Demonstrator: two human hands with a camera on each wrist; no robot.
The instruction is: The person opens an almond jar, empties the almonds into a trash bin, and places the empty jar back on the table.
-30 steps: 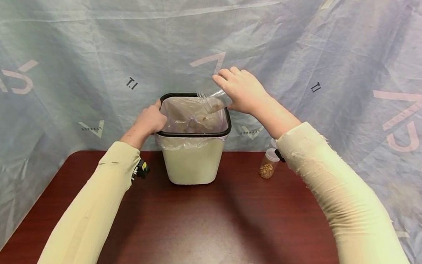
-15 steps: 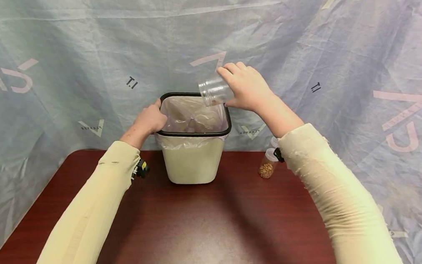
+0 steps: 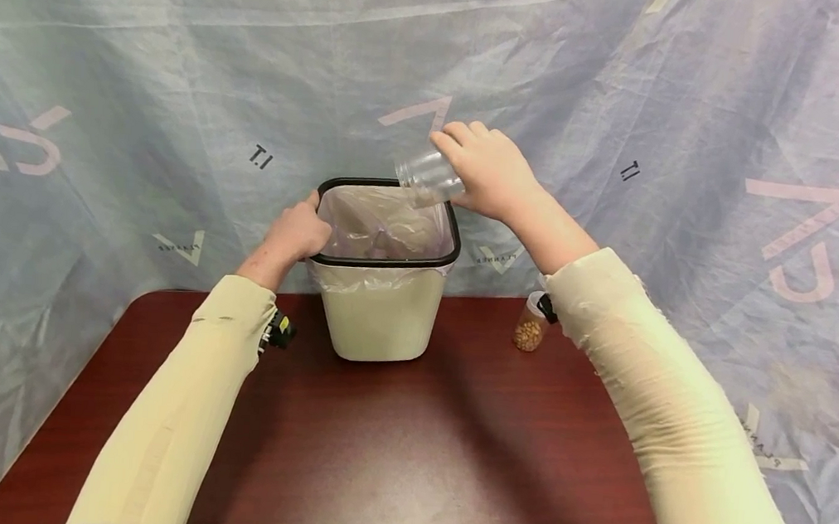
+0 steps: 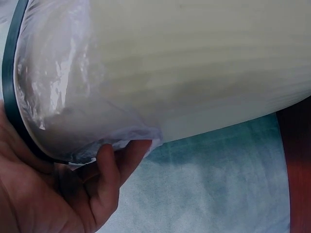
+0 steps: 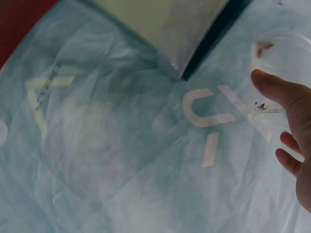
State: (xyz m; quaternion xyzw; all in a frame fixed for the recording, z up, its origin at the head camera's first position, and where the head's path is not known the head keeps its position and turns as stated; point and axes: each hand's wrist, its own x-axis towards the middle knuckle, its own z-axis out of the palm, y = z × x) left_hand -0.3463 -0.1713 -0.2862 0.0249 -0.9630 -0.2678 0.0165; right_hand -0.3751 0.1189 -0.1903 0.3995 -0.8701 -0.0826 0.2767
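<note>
In the head view a pale waste bin (image 3: 380, 317) with a black rim (image 3: 389, 265) stands upright, lined with a clear bag (image 3: 363, 217). My left hand (image 3: 293, 233) grips the rim at its left side. Fingers (image 4: 108, 170) curl around the rim and the folded-over liner in the left wrist view. Above the bin's right rear corner, my right hand (image 3: 489, 172) holds a clear plastic jar (image 3: 428, 181) on its side, its mouth pointing left over the bin. Small brown bits (image 5: 264, 48) cling inside the jar in the right wrist view.
A clear jar of nuts with a white lid (image 3: 529, 333) stands on the dark red table (image 3: 387, 459) at the back right, under my right forearm. A grey-blue cloth backdrop (image 3: 256, 73) hangs directly behind the bin.
The jar in my right hand swung from a steeper downward tilt, with brown bits near its mouth, to nearly level, then shifted only slightly. My left hand stays on the rim.
</note>
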